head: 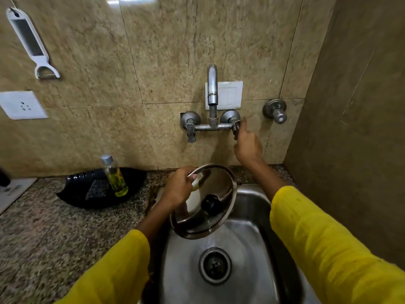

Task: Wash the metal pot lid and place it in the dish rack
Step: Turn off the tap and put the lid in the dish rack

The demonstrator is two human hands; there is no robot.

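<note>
A round metal pot lid (219, 185) with a black knob (211, 204) is held tilted over the steel sink (249, 202). My left hand (178, 187) grips its upper left rim, together with a pale yellowish sponge (196, 184) pressed against the lid. Water runs off the lid's lower edge toward the drain (215, 265). My right hand (247, 143) is raised to the wall, fingers on the right tap handle (236, 126) of the wall-mounted faucet (212, 88). No dish rack is in view.
A black tray (135, 183) on the granite counter (43, 227) left of the sink holds a bottle of yellow liquid (115, 176) and a dark scrub pad (96, 190). A left tap handle (190, 129), another valve (275, 110), a socket (23, 105) and a hanging peeler (30, 42) are on the wall.
</note>
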